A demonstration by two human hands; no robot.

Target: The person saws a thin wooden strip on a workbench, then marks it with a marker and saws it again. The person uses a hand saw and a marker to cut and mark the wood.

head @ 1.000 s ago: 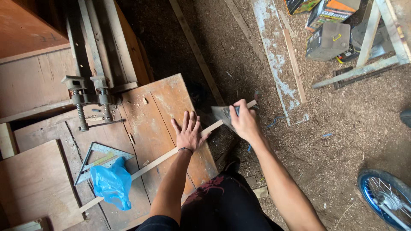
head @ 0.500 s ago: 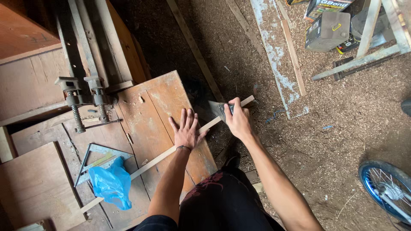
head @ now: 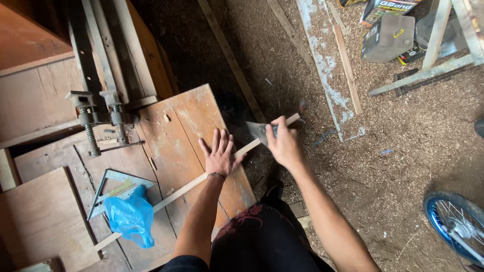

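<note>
A long thin wooden strip (head: 181,190) lies slantwise across a reddish-brown wooden board (head: 187,132), its far end sticking out over the floor. My left hand (head: 218,154) presses flat on the strip, fingers spread. My right hand (head: 283,142) grips a metal scraper (head: 257,131) whose wide grey blade rests against the strip just past the board's edge.
A metal triangle square (head: 114,186) and a blue plastic bag (head: 132,216) lie on the board at the left. Two bar clamps (head: 96,108) stand behind. Sawdust covers the floor, with planks (head: 325,65), a grey can (head: 388,38), a wooden frame (head: 443,45) and a bicycle wheel (head: 456,224).
Both hands keep their grip. My right hand and the scraper shifted slightly along the strip; the view moved a little.
</note>
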